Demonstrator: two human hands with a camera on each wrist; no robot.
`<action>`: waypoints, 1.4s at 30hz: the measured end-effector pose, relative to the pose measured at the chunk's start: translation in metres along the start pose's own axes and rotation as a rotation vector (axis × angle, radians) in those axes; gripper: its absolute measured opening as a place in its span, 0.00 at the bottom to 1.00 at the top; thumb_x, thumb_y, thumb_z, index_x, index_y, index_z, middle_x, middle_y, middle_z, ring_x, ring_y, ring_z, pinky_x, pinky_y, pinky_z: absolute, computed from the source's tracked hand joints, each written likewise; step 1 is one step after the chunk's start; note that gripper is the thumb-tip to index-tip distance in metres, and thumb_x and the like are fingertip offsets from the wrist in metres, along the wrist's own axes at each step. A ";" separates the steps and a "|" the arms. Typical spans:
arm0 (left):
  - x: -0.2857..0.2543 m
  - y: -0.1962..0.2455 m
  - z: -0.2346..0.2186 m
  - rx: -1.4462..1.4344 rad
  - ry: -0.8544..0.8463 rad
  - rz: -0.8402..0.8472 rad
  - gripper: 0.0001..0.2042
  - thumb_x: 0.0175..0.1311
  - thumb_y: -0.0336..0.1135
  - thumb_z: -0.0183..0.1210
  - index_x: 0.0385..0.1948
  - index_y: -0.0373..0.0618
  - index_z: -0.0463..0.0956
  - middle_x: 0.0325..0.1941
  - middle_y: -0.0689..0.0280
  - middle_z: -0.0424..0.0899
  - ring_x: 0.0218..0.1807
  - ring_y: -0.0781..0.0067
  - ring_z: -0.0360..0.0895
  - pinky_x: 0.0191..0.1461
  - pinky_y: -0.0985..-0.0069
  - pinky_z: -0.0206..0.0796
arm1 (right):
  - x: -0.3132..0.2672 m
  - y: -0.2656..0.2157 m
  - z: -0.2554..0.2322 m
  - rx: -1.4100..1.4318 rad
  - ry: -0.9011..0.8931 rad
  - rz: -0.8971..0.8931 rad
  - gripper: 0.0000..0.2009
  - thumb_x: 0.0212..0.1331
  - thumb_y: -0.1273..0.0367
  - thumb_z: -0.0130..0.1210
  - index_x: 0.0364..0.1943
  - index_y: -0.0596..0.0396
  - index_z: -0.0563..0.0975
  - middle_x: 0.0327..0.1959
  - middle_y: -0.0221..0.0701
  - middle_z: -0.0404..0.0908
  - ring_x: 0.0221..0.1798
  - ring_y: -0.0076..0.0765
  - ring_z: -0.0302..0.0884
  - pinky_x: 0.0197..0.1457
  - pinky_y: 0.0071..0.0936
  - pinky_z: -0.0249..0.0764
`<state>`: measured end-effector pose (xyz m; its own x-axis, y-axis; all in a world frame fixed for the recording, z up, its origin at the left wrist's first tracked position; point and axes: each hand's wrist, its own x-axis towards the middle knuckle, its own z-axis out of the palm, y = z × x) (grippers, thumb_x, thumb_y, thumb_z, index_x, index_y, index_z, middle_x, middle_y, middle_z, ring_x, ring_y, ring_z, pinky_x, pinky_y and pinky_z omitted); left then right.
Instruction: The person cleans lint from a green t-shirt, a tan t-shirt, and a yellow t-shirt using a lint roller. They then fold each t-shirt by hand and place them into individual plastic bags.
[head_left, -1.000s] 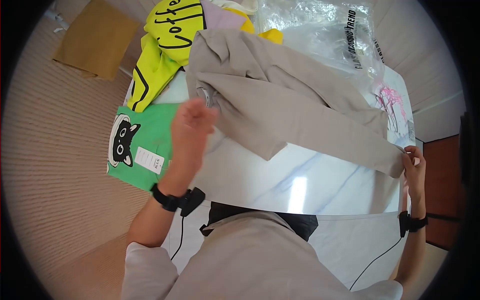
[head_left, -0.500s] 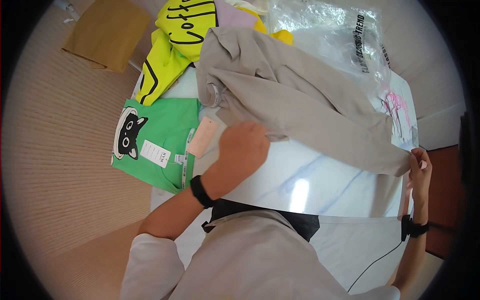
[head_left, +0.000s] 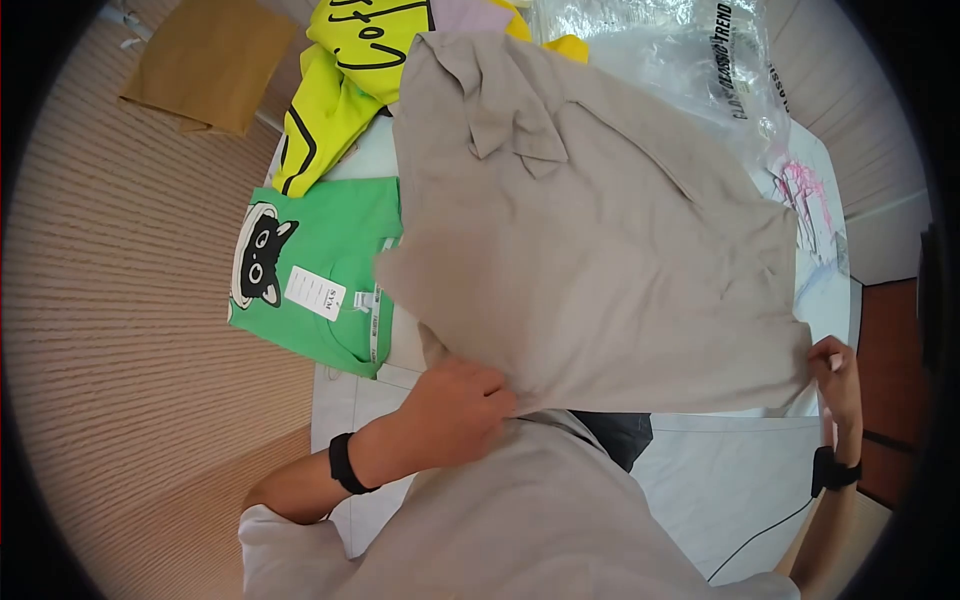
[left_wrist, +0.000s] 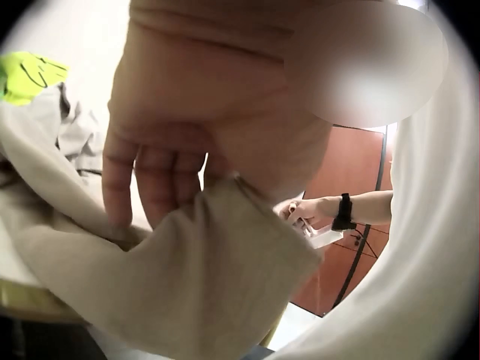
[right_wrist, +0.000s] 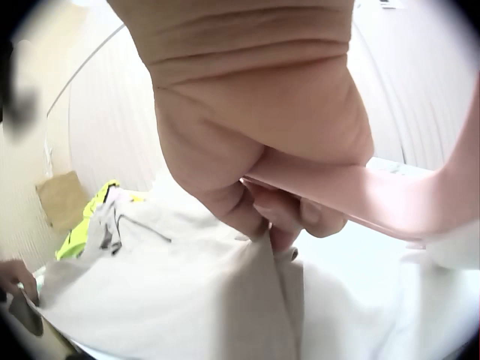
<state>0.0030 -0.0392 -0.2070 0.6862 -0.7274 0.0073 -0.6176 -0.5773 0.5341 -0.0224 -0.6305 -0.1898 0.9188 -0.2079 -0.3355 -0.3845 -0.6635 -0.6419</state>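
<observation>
My left hand is palm down at the near edge of the counter, fingers curled, pinching the beige garment. My right hand pinches its right-side corner. The garment lies across the counter, right of the green shirt.

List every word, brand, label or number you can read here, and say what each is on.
"Coff", on the yellow garment, cut off by the picture's edge
"CLASSIC TREND", on the clear plastic bag, creased, with broken letters beside it
"SYM", on the white tag on the green garment
Too small to read: the tag's finer print, the green garment's neck tape and neck label.
</observation>
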 end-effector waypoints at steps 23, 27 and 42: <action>0.013 -0.090 -0.019 -0.602 0.412 -0.447 0.34 0.63 0.35 0.71 0.70 0.39 0.67 0.63 0.53 0.80 0.51 0.64 0.81 0.56 0.64 0.73 | 0.013 -0.025 0.070 -0.694 -0.041 -0.464 0.32 0.50 0.87 0.51 0.66 0.59 0.75 0.71 0.41 0.73 0.48 0.55 0.84 0.50 0.41 0.79; 0.010 -0.059 -0.014 -0.861 0.494 -0.613 0.47 0.61 0.35 0.74 0.79 0.42 0.53 0.65 0.52 0.79 0.48 0.71 0.81 0.53 0.67 0.75 | 0.013 -0.026 0.068 -0.735 -0.031 -0.404 0.34 0.48 0.88 0.50 0.66 0.60 0.76 0.71 0.43 0.72 0.41 0.53 0.83 0.46 0.38 0.79; -0.058 -0.011 -0.005 -0.551 0.168 -1.049 0.21 0.61 0.33 0.74 0.54 0.38 0.80 0.30 0.74 0.80 0.29 0.83 0.71 0.33 0.81 0.66 | 0.013 -0.017 0.074 -0.751 -0.026 -0.306 0.37 0.50 0.89 0.46 0.70 0.58 0.73 0.76 0.46 0.67 0.53 0.57 0.82 0.65 0.50 0.74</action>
<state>-0.0286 0.0111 -0.2090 0.8242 0.0840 -0.5600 0.4928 -0.5936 0.6362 -0.0099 -0.5687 -0.2339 0.9677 0.0717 -0.2415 0.0546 -0.9956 -0.0765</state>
